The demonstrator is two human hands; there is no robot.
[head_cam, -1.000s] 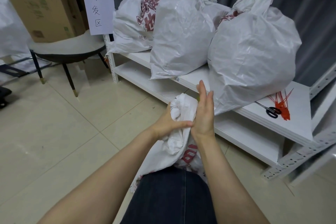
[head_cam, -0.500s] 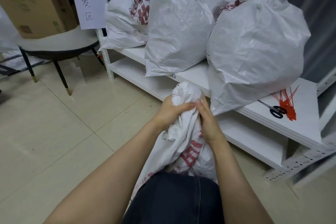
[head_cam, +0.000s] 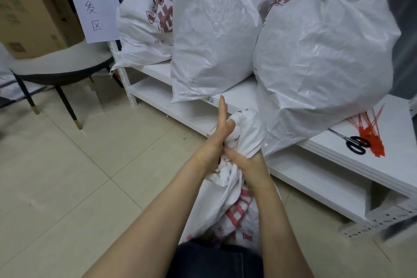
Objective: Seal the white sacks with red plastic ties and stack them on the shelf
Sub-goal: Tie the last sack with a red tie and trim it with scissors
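1. White shelving is being used as the stacking place. Its upper board is being filled from the left, which leaves the right end as a tool spot.
2. Three stacked sacks are being kept upright there, leaning on one another for support. Their tops are being cut off by the frame edge, so their seals cannot be checked.
3. The open sack is being kept on the floor in front of the shelving, against the person's dark-clad leg. It is apparently being braced this way so that both hands are left free for its neck.
4. The right hand is being curled round the gathered neck low down, so the bunched fabric is being kept from spreading.
5. The left hand is being held flat, with its fingers straight, together and pointing up. Its thumb side is being pressed against the bunched top, probably to roll it tighter.
6. The red ties are being kept on the shelf's right end, near the work. None is being worn by this neck yet.
7. The scissors are being kept against the ties, presumably for trimming tails.
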